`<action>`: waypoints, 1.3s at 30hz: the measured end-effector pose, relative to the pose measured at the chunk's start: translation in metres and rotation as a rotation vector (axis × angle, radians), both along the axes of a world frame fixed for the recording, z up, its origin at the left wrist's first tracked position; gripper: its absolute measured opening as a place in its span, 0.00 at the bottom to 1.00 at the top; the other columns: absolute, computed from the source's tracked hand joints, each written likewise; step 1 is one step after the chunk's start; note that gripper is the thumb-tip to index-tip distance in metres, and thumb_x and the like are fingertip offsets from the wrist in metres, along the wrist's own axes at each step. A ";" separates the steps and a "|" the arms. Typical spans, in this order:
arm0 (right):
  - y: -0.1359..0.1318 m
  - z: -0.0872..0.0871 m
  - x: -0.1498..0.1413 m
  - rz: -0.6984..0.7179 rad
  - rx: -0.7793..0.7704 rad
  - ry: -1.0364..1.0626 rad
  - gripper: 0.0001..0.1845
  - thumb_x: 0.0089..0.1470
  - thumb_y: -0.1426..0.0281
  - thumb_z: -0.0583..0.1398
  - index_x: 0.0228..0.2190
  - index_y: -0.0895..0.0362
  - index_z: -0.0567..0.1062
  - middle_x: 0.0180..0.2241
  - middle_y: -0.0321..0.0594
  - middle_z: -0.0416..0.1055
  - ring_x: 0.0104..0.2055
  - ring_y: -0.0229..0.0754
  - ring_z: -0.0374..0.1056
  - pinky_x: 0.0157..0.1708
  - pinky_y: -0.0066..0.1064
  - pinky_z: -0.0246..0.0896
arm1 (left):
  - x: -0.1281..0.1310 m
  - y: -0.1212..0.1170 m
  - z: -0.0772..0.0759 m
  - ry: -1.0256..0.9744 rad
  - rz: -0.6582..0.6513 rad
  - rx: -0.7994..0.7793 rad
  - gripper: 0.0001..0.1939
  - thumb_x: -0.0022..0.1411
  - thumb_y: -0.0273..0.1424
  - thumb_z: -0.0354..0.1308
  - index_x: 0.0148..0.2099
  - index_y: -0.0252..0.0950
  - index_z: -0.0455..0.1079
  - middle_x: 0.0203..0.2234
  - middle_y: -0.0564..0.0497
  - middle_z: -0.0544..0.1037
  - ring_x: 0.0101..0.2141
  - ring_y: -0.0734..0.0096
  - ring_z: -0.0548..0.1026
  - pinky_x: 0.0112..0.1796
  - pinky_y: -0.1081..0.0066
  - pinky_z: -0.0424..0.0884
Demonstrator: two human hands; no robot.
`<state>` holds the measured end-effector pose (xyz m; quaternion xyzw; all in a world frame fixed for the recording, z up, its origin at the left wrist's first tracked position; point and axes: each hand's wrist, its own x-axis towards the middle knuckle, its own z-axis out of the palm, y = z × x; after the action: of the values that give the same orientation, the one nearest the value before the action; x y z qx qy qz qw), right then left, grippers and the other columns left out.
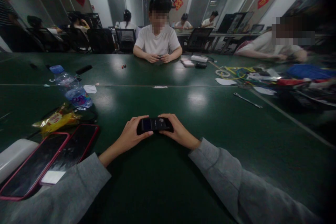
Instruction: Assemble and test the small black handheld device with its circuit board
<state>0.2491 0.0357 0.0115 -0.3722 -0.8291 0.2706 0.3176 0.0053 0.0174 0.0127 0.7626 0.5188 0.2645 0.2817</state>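
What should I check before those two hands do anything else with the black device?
1. Left hand on the device: ok, it grips the left end.
2. Right hand on the device: ok, it grips the right end.
3. Screen lit: cannot tell; it looks dark.
4. Left sleeve off the phones: cannot tell; they overlap in this view.
5. Bottle away from the hands: ok, well apart.
6. Wrench away from the right hand: ok, apart on the table.

Office with black chairs [101, 40], green table [157, 175]
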 end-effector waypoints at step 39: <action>0.010 -0.002 0.010 0.041 -0.887 0.755 0.27 0.48 0.69 0.66 0.49 0.51 0.65 0.46 0.40 0.70 0.49 0.43 0.70 0.54 0.44 0.63 | -0.002 -0.001 0.005 -0.496 -0.038 -0.229 0.35 0.57 0.44 0.60 0.63 0.41 0.52 0.55 0.42 0.68 0.51 0.56 0.71 0.52 0.56 0.66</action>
<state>0.2595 0.0455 0.0094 -0.3313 -0.4729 0.7121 0.3994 0.0037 0.0166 0.0175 0.6471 0.4461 0.3776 0.4896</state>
